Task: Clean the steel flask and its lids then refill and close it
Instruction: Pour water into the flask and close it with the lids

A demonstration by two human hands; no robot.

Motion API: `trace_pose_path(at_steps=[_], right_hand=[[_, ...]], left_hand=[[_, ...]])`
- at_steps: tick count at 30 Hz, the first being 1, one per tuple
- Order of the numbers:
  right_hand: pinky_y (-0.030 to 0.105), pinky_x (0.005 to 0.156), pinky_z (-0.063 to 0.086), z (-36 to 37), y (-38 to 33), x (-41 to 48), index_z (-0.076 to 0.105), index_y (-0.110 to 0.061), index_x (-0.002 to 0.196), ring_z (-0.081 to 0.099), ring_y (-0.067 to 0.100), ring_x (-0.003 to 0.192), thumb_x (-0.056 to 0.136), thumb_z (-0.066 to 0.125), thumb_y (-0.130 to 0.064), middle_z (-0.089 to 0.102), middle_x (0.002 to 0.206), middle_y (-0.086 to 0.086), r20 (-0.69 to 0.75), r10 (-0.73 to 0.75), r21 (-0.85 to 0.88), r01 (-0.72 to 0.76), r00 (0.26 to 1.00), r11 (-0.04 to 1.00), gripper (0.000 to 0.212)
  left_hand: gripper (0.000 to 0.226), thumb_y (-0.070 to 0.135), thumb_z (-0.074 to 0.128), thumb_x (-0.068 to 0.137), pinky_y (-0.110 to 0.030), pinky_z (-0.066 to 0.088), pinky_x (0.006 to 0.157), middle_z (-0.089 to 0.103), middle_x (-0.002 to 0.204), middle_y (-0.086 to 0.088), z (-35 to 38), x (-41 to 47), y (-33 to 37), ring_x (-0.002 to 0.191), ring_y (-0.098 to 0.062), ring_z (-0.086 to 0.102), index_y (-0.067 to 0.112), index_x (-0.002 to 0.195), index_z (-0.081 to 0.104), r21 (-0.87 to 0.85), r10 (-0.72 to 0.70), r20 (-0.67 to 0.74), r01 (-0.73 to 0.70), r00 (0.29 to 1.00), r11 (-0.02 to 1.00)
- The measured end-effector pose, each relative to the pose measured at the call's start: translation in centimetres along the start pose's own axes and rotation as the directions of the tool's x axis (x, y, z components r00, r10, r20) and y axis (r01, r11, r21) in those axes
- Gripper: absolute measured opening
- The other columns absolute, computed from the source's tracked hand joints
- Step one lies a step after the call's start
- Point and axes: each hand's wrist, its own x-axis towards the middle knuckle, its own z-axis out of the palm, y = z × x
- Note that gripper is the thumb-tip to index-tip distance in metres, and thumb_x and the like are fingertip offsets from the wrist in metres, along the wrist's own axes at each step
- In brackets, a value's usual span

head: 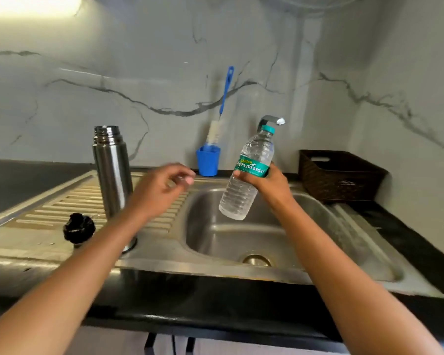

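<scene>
Fingers of the right hand (260,180) curl round the teal label of a clear plastic water bottle (256,147), which is capped and tilted above the steel sink basin (241,234). The left hand (157,193) hovers with loosely curled fingers, holding nothing, just right of the tall steel flask (112,170). That flask stands upright and open-mouthed on the ribbed drainboard (62,201), with a round black lid (78,228) lying near its base. Behind, a blue plastic cup (207,162) holds a blue-handled bottle brush (215,131). A dark woven basket (341,175) sits at the right.
</scene>
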Motion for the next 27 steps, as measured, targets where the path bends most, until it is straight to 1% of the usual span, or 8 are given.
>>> trace_pose_path(at_steps=[3, 5, 9, 11, 16, 21, 24, 27], right_hand=[[0.018, 0.055, 0.043, -0.6, 0.4, 0.1, 0.059, -0.02, 0.11, 0.065, 0.006, 0.081, 0.064, 0.082, -0.043, 0.069, 0.096, -0.006, -0.034, 0.031, -0.008, -0.032, 0.999, 0.999, 0.056], [0.021, 0.052, 0.046, -0.8, 0.6, 0.3, 0.058, -0.02, 0.111, 0.067, 0.011, 0.081, 0.063, 0.082, -0.046, 0.069, 0.096, -0.004, -0.028, 0.039, -0.018, -0.04, 0.999, 0.999, 0.06], [0.024, 0.057, 0.053, -0.7, 0.9, 0.5, 0.055, -0.023, 0.116, 0.068, 0.013, 0.086, 0.063, 0.084, -0.042, 0.069, 0.099, -0.003, 0.024, 0.029, 0.015, -0.029, 0.999, 0.999, 0.063], [0.024, 0.059, 0.055, -0.5, 0.8, 0.5, 0.053, -0.023, 0.117, 0.067, 0.012, 0.089, 0.063, 0.084, -0.041, 0.068, 0.103, -0.003, 0.065, 0.022, 0.007, -0.023, 0.998, 1.0, 0.065], [0.029, 0.067, 0.058, -1.2, -0.5, 0.0, 0.058, -0.023, 0.104, 0.067, 0.016, 0.084, 0.083, 0.066, -0.042, 0.068, 0.098, -0.001, 0.29, 0.123, 0.038, -0.14, 0.949, 0.989, 0.029], [0.027, 0.06, 0.057, -2.9, -3.2, 1.8, 0.067, -0.007, 0.1, 0.064, 0.014, 0.066, 0.087, 0.061, -0.043, 0.066, 0.076, 0.003, -0.028, 0.025, 0.032, -0.024, 0.999, 0.999, 0.038], [0.025, 0.052, 0.053, -3.6, -5.0, 2.9, 0.068, -0.002, 0.089, 0.063, 0.016, 0.058, 0.083, 0.062, -0.051, 0.065, 0.066, 0.007, -0.038, 0.073, -0.075, -0.076, 0.997, 0.994, 0.05], [0.025, 0.056, 0.054, -3.6, -6.2, 4.2, 0.066, -0.003, 0.078, 0.06, 0.015, 0.053, 0.077, 0.064, -0.06, 0.067, 0.067, 0.008, -0.036, 0.055, -0.377, -0.064, 0.998, 0.924, 0.057]], left_hand=[[0.063, 0.049, 0.073, 0.075, -0.023, 0.045, 0.089, 0.057, 0.114, 0.016, 5.3, 0.8, 1.1, 0.1, 0.001, 0.056, 0.036, 0.131, 0.047, 0.016, -0.141, 0.391, 0.146, 0.91, 0.989], [0.081, 0.048, 0.079, 0.068, -0.014, 0.043, 0.089, 0.057, 0.116, 0.02, 7.8, 1.3, 0.9, 0.102, 0.005, 0.056, 0.031, 0.137, 0.04, -0.052, -0.183, 0.485, 0.237, 0.855, 0.97], [0.084, 0.067, 0.082, 0.044, -0.037, 0.05, 0.096, 0.07, 0.106, 0.013, 10.0, 2.3, -0.3, 0.1, -0.005, 0.065, 0.035, 0.118, 0.057, -0.168, -0.229, 0.418, 0.322, 0.879, 0.932], [0.079, 0.06, 0.085, 0.042, -0.041, 0.051, 0.094, 0.072, 0.102, 0.01, 10.3, 2.2, -0.8, 0.097, -0.009, 0.067, 0.032, 0.111, 0.061, -0.216, -0.247, 0.402, 0.354, 0.881, 0.91], [0.068, 0.029, 0.089, 0.05, -0.035, 0.05, 0.088, 0.072, 0.1, 0.003, 10.2, 1.5, -2.5, 0.092, -0.012, 0.068, 0.023, 0.111, 0.059, -0.292, -0.278, 0.365, 0.393, 0.889, 0.872], [0.071, 0.04, 0.083, 0.039, -0.03, 0.051, 0.086, 0.073, 0.094, 0.005, 10.1, 1.5, -3.1, 0.088, -0.012, 0.069, 0.026, 0.104, 0.059, -0.317, -0.299, 0.336, 0.406, 0.893, 0.857], [0.066, 0.038, 0.085, 0.043, -0.03, 0.051, 0.082, 0.072, 0.092, 0.006, 9.9, 1.7, -3.2, 0.085, -0.011, 0.069, 0.028, 0.102, 0.057, -0.264, -0.295, 0.289, 0.373, 0.911, 0.89], [0.053, 0.02, 0.088, 0.059, -0.022, 0.046, 0.071, 0.068, 0.09, 0.011, 9.6, 1.5, -3.0, 0.08, -0.001, 0.064, 0.031, 0.098, 0.053, -0.201, -0.266, 0.212, 0.308, 0.94, 0.93]])
